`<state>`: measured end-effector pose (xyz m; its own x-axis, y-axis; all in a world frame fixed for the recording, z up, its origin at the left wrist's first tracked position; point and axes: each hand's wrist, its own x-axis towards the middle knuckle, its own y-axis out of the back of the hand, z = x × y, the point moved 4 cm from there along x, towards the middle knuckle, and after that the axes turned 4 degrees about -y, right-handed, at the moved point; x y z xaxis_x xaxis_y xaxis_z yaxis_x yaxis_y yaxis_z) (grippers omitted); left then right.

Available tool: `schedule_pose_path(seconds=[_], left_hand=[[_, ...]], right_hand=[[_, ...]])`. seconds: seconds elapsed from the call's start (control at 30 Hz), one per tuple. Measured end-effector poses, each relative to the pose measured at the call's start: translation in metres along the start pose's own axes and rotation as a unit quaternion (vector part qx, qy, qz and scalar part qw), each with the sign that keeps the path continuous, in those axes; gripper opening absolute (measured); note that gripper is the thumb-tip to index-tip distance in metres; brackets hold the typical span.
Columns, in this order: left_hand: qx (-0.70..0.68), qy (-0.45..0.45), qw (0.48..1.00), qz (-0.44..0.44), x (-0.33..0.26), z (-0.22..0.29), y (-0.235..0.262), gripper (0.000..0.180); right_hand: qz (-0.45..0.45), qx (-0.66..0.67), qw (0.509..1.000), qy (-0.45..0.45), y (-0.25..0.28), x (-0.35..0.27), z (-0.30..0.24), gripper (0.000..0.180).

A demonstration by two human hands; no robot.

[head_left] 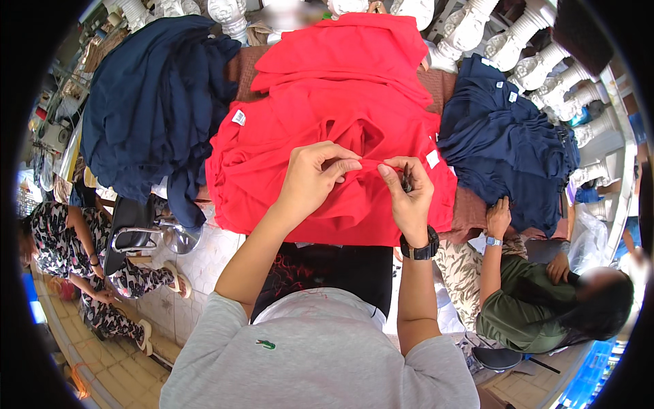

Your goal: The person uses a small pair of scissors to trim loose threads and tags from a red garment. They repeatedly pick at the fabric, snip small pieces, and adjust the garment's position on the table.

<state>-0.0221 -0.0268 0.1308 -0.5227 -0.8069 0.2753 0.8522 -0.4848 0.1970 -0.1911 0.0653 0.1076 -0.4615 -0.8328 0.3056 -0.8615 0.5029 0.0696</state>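
Head view: to the left of the left hand (312, 176), a dark blue pile (153, 102) is lying heaped; that hand is pinching red cloth (327, 102), which is spreading beneath and ahead of both hands; just beside it, the right hand (413, 206) is pinching the same cloth narrowly while cradling a small dark tool (407, 177), seemingly leaving thumb and forefinger free; together they are probably tensioning the fabric between them; rightward of that hand, dark blue garments (504, 136) are lying, a co-worker's hand (499, 217) touching their near edge.
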Motion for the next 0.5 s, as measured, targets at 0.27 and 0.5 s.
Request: schedule_pose_path(seconds=[0.27, 0.5], left_hand=[[-0.137, 0.042, 0.989, 0.021, -0.004, -0.009, 0.003, 0.010], [-0.179, 0.077, 0.980, -0.030, -0.015, -0.001, 0.006, 0.017]], right_hand=[[-0.011, -0.020, 1.000, 0.002, -0.004, -0.002, -0.006, 0.010], [-0.003, -0.073, 0.997, 0.034, 0.001, 0.001, -0.023, 0.012]])
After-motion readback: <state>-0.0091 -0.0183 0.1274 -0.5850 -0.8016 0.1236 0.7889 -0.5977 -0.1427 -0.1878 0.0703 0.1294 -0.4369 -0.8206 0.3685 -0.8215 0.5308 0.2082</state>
